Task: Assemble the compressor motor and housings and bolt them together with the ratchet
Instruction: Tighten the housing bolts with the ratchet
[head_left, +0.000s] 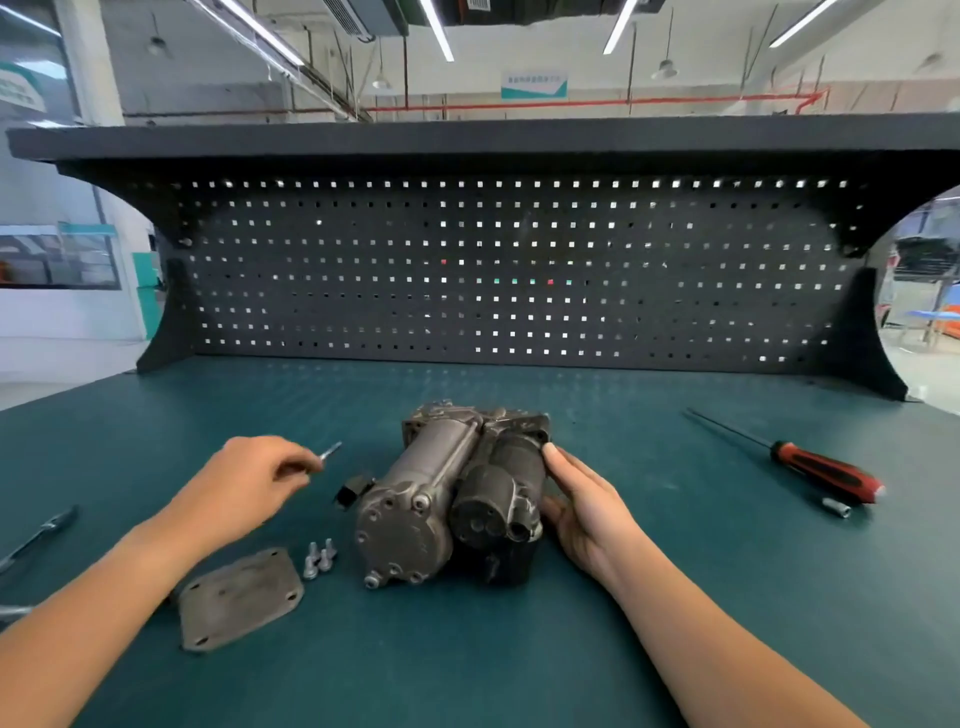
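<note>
The compressor assembly (447, 493) lies on the green bench mat (467, 649), two metal cylinders side by side with their ends facing me. My right hand (576, 504) rests flat against its dark right cylinder, fingers wrapped on the side. My left hand (249, 483) hovers left of it, pinching a long bolt (330, 451) between fingertips. A flat metal cover plate (239, 597) lies near my left forearm. Three loose bolts (319, 557) stand between the plate and the compressor. A ratchet handle (39, 535) shows at the far left edge.
A red-and-black screwdriver (810, 467) lies at the right, with a small socket (836, 507) beside its handle. A black connector (353, 488) sticks out on the compressor's left. The dark pegboard (509, 270) stands behind the bench.
</note>
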